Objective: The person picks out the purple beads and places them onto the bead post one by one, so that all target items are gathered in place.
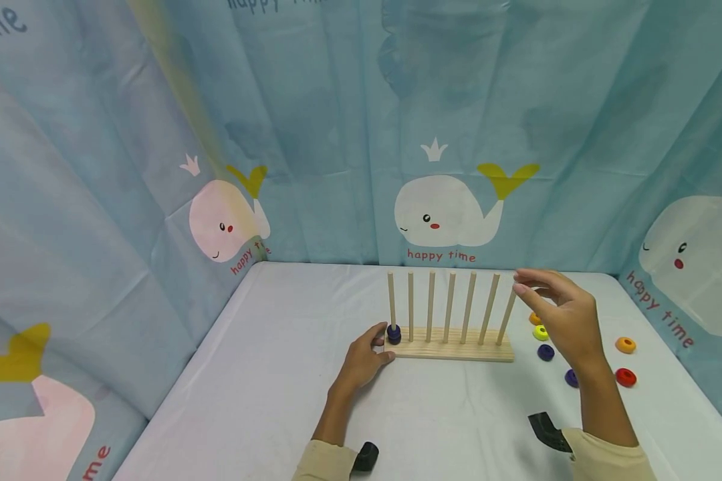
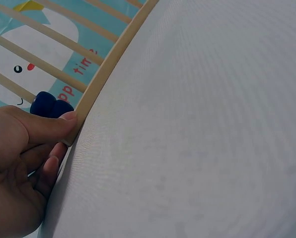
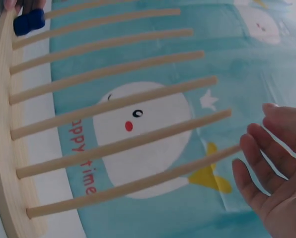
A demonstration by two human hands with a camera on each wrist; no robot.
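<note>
A wooden peg board with several upright pegs stands on the table. Two dark blue rings are stacked low on its leftmost peg, and the same blue rings show just past the left thumb in the left wrist view. My left hand grips the left end of the base, thumb on the front edge. At the tip of the rightmost peg, my right hand is raised with fingers loosely bent and nothing between them. In the right wrist view the fingertips are right at that peg's end.
Loose rings lie right of the board: a yellow ring, a dark blue ring, an orange ring and a red ring, plus others partly behind the right hand. A whale-print curtain hangs behind the white table.
</note>
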